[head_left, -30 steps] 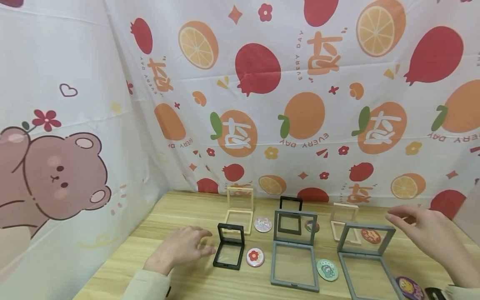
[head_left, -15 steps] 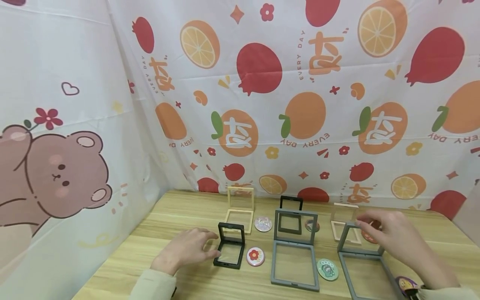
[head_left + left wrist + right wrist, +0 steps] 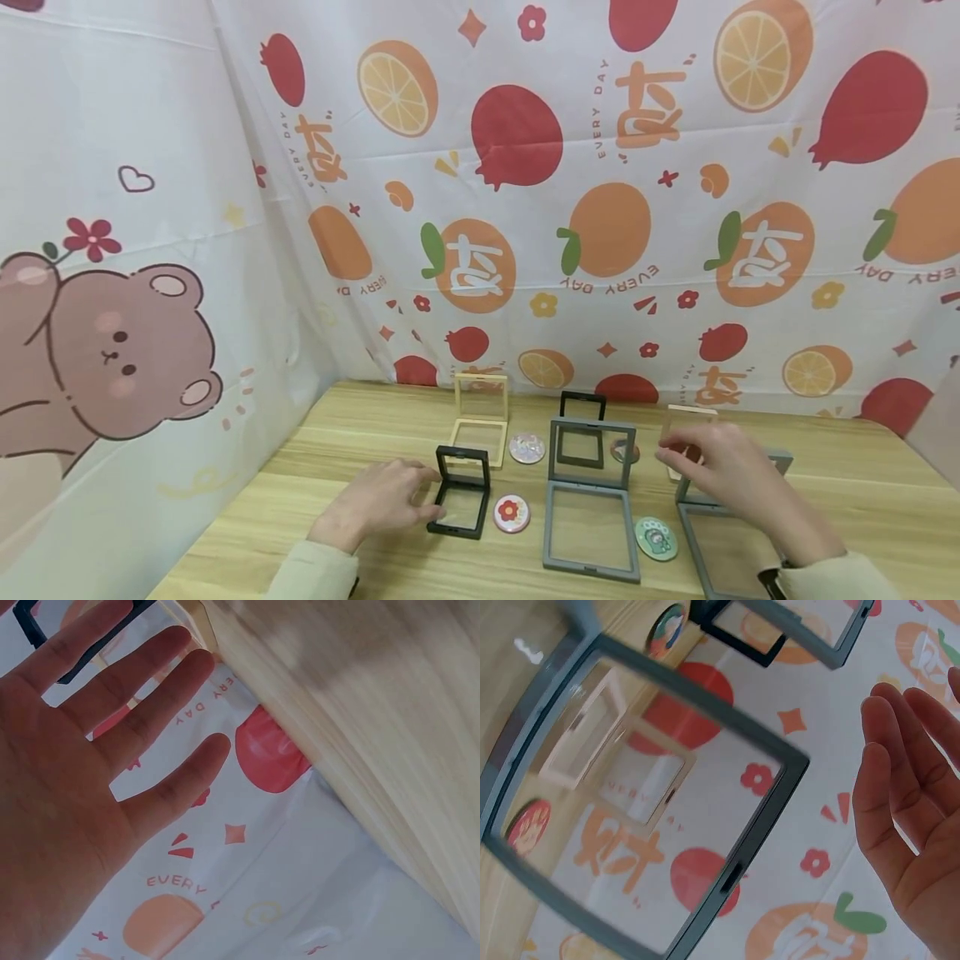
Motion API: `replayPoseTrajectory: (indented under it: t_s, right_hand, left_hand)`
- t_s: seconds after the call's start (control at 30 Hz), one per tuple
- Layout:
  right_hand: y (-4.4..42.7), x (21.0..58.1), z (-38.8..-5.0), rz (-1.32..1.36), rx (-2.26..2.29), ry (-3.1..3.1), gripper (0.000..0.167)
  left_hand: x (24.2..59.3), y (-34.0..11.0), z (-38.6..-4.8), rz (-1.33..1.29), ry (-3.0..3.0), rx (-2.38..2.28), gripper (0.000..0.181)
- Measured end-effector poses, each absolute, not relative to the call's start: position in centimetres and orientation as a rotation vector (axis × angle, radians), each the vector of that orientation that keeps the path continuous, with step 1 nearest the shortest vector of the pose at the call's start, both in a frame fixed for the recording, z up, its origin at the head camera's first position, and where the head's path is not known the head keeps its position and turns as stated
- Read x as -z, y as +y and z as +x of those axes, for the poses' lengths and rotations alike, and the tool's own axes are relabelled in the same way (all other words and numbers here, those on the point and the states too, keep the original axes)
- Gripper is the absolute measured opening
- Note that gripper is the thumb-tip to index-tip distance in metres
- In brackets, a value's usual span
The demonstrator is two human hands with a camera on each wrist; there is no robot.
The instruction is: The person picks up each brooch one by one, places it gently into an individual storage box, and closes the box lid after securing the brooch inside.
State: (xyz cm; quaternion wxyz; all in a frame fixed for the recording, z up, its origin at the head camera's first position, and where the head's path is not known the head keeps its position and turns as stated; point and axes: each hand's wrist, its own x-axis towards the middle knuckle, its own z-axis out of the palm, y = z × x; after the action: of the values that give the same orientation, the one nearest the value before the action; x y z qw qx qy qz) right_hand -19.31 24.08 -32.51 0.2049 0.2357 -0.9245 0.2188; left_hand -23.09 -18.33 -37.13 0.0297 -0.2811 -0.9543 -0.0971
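My left hand [image 3: 382, 502] is beside a small black hinged display frame [image 3: 482, 508], thumb at its left edge; I cannot tell whether they touch. Its fingers are spread apart in the left wrist view. My right hand [image 3: 731, 475] hovers by the raised lid of the right grey display frame [image 3: 693, 533], partly covering it and the pale pink frame [image 3: 693, 409] behind. In the right wrist view its fingers are fairly straight and hold nothing. A red round badge [image 3: 529, 826] lies behind that grey frame, hidden in the head view.
A second grey frame [image 3: 547, 525] stands opened in the middle, a black frame [image 3: 582, 396] behind it. A cream frame [image 3: 480, 421] stands back left. Round badges lie among them: flower [image 3: 512, 513], green [image 3: 656, 538], pale purple [image 3: 527, 448]. A printed curtain [image 3: 525, 250] hangs behind the table.
My right hand has moved left, from the right side of the right grey frame to across its raised lid. My left hand has shifted slightly right, to the small black frame.
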Motion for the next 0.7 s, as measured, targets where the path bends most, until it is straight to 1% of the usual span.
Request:
replayPoseTrajectory:
  t_s: [0.37, 0.53, 0.7]
  right_hand:
    - [22.6, 32.6, -19.6, 0.776, -0.683, -2.545, 0.005]
    - [22.4, 32.6, -19.8, 0.807, -0.658, -2.553, 0.005]
    - [21.2, 32.5, -20.0, 0.811, -0.668, -2.617, 0.003]
  left_hand:
    - [37.3, -17.6, -23.0, -0.949, -2.937, 0.311, 0.036]
    - [37.4, -17.2, -23.2, -0.962, -2.940, 0.306, 0.035]
    - [37.3, -17.5, -22.9, -0.952, -2.953, 0.301, 0.034]
